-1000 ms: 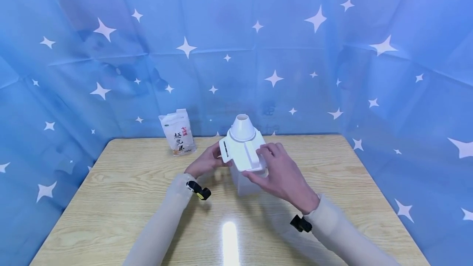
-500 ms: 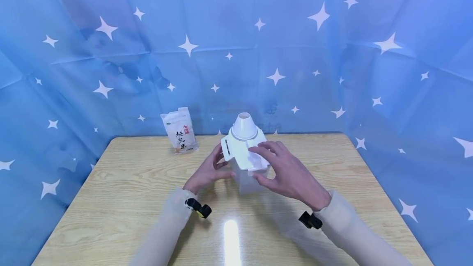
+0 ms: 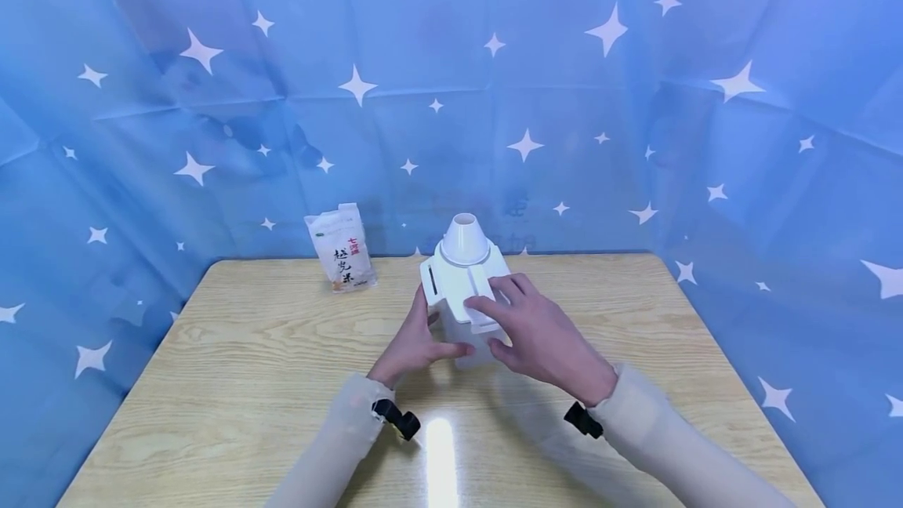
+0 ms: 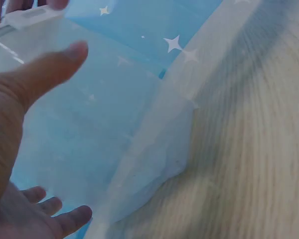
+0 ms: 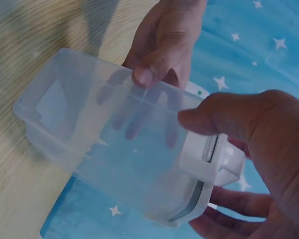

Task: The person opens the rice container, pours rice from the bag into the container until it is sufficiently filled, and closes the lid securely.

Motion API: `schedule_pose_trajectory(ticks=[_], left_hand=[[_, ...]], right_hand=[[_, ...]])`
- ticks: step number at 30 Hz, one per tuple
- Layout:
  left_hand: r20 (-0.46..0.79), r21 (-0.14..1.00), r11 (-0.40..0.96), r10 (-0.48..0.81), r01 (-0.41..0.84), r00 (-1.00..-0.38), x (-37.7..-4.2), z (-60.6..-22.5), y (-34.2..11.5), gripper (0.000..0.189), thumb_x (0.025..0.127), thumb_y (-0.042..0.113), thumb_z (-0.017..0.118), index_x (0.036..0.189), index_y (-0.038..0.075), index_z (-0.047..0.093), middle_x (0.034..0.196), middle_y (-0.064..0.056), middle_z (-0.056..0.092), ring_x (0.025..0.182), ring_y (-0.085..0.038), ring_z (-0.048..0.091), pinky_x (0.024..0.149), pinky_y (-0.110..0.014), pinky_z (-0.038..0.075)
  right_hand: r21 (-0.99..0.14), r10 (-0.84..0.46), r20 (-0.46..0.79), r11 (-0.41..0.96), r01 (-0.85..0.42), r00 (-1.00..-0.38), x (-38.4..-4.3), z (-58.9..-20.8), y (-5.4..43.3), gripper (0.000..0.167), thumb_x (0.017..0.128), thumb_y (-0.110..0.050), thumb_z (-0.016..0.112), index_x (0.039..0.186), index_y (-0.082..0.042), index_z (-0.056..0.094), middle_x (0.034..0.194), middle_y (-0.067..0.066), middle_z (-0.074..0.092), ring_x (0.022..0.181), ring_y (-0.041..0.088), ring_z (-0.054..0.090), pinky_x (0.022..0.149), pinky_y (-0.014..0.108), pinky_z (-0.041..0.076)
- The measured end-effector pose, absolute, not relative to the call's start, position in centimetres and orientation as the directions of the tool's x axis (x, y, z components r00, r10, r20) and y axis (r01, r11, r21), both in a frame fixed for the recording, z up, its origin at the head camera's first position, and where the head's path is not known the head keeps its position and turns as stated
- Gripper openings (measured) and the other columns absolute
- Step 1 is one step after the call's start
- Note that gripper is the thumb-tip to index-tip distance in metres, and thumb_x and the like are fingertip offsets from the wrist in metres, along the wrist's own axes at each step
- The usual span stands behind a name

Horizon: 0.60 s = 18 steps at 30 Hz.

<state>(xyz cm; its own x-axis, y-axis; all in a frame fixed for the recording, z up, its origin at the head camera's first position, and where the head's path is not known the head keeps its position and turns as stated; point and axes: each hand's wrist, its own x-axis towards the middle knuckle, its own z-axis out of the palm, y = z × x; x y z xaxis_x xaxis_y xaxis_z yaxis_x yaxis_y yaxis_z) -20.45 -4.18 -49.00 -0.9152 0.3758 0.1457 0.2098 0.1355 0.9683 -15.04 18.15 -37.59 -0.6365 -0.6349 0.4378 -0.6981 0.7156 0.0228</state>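
Observation:
A clear plastic storage container (image 5: 124, 164) with a white lid (image 3: 455, 288) stands upright near the middle of the table. On the lid sits a white cone-shaped cup (image 3: 466, 245). My left hand (image 3: 416, 343) grips the container's left side, thumb across the front, its other fingers visible through the wall in the right wrist view. My right hand (image 3: 543, 332) holds the lid's near right part; its fingers lie over the lid and its thumb touches the white side latch (image 5: 197, 154). A second latch (image 3: 433, 281) sits on the lid's left edge.
A printed white rice bag (image 3: 343, 251) stands at the back left of the wooden table (image 3: 268, 382). A blue curtain with white stars (image 3: 451, 139) hangs close behind and along both sides.
My left hand has come lower and forward, its thumb now across the container's front. My right fingers have shifted over the lid and front latch. The container stays in place.

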Motion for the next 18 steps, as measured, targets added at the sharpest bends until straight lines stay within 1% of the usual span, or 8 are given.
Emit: schedule_pose_trajectory(ticks=[5,8,11,14,18], left_hand=[[0.085,0.976,0.162,0.338,0.147,-0.937,-20.4,-49.2,-4.0,0.127,0.068,0.026,0.097,0.157,0.05,0.011,0.165,0.014,0.025,0.155,-0.022,0.025,0.127,-0.058,0.029],[0.067,0.977,0.166,0.343,0.131,-0.937,-20.5,-49.4,-4.0,0.125,0.069,0.025,0.097,0.158,0.047,0.012,0.166,0.011,0.024,0.156,-0.025,0.025,0.126,-0.058,0.032],[0.071,0.98,0.151,0.357,0.132,-0.931,-20.5,-49.5,-4.0,0.124,0.07,0.021,0.096,0.159,0.044,0.013,0.166,0.009,0.024,0.156,-0.027,0.025,0.124,-0.059,0.034],[0.077,0.981,0.14,0.358,0.135,-0.931,-20.5,-49.6,-4.0,0.124,0.07,0.019,0.095,0.159,0.042,0.013,0.166,0.007,0.024,0.156,-0.029,0.024,0.123,-0.06,0.035],[0.061,0.98,0.16,0.337,0.121,-0.939,-20.5,-49.7,-3.9,0.125,0.069,0.02,0.096,0.159,0.044,0.013,0.166,0.009,0.024,0.155,-0.027,0.025,0.123,-0.059,0.036]], right_hand=[[0.112,-0.627,0.487,0.735,-0.669,-0.608,-15.0,-37.9,17.6,0.059,0.069,-0.019,0.091,0.123,-0.021,0.066,0.115,0.013,0.065,0.1,0.03,0.06,0.067,0.035,0.064],[0.156,-0.617,0.516,0.749,-0.644,-0.594,-14.9,-38.1,17.3,0.058,0.067,-0.019,0.091,0.119,-0.022,0.066,0.111,0.013,0.065,0.091,0.029,0.06,0.06,0.034,0.061],[0.185,-0.612,0.536,0.757,-0.626,-0.582,-15.0,-38.2,17.2,0.056,0.065,-0.018,0.091,0.115,-0.023,0.065,0.107,0.012,0.065,0.085,0.029,0.059,0.055,0.033,0.059],[0.201,-0.613,0.54,0.76,-0.619,-0.577,-15.0,-38.3,17.1,0.055,0.065,-0.018,0.091,0.112,-0.023,0.065,0.105,0.012,0.064,0.083,0.028,0.058,0.053,0.032,0.058],[0.221,-0.62,0.529,0.759,-0.612,-0.579,-15.1,-38.3,17.0,0.051,0.066,-0.017,0.09,0.11,-0.022,0.064,0.104,0.013,0.064,0.082,0.028,0.06,0.053,0.032,0.059]])
